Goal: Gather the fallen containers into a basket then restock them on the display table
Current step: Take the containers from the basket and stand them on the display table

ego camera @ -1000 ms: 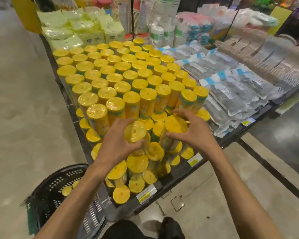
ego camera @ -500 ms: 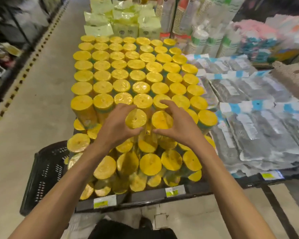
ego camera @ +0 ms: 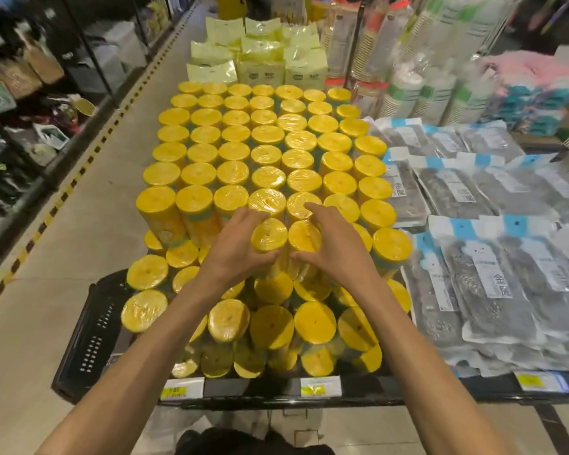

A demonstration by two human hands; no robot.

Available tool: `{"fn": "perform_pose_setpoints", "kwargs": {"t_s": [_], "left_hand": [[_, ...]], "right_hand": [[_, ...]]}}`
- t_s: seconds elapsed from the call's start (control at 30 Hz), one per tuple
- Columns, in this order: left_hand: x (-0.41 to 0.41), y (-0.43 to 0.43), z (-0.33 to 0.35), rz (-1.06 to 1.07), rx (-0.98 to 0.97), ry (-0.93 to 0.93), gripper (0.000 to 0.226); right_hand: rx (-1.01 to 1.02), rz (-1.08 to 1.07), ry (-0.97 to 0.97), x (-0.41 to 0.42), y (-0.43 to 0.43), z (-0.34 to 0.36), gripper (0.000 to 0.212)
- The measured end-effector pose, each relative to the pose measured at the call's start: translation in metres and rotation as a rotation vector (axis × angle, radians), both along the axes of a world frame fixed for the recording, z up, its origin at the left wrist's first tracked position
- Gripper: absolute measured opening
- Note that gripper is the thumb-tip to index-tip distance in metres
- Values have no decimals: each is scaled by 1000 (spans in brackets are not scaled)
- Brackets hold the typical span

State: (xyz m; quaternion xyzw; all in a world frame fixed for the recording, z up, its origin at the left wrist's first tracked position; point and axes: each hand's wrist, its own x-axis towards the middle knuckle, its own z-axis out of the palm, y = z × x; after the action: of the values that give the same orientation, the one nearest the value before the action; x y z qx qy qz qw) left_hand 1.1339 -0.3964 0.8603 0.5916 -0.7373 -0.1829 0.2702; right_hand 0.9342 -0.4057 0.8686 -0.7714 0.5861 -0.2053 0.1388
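The left container [ego camera: 269,235] and right container [ego camera: 305,237], shrink-wrapped cylinders with yellow lids, stand upright and touching amid the display table's [ego camera: 260,387] stock. The left hand [ego camera: 234,252] curls round one, the right hand [ego camera: 330,249] round the other.

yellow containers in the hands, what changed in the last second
The left hand and right hand carried the left container and right container up and back from the fallen heap, standing them side by side against the upright rows. Both hands keep their hold. The basket and the other containers stayed put.
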Motion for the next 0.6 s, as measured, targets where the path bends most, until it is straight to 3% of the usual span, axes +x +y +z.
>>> {"fn": "perform_pose_setpoints", "kwargs": {"t_s": [0.33,0.5,0.6], "left_hand": [[-5,0,-3,65,29,68,70],[3,-2,1,17,62,34,77],[15,0,7,-33,33,34,63]], "right_hand": [[9,74,186,0,-7,8,91],[-1,121,184,11,-8,22,81],[-3,132,188,22,-10,32,71]]}}
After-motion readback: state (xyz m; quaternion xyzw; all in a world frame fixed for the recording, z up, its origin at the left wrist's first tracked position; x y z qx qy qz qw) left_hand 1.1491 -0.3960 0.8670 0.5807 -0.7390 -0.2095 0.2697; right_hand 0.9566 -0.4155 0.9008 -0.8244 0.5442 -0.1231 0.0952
